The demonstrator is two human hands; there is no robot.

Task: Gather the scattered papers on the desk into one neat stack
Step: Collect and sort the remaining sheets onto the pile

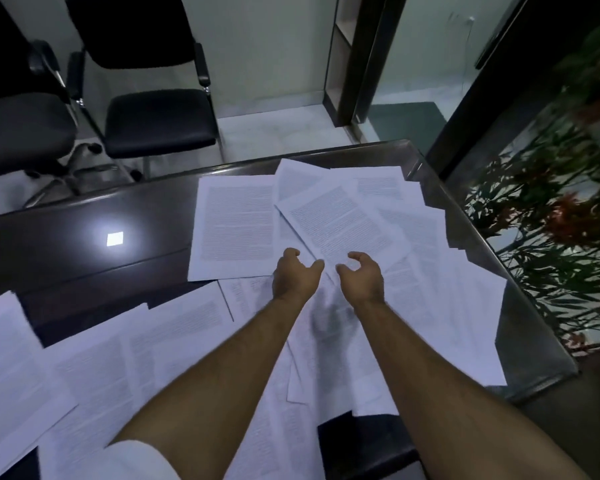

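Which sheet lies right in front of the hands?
The tilted sheet topping the far pile, its near corner between the left hand and right hand; other sheets lie off to the sides.

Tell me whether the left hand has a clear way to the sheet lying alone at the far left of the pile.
Probably yes. The left hand hovers just past that sheet's near right corner, holding nothing, and nothing lies on top of it.

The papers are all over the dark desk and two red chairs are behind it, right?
Not quite. In the head view the chairs are black, not red. The papers are indeed scattered over the dark desk.
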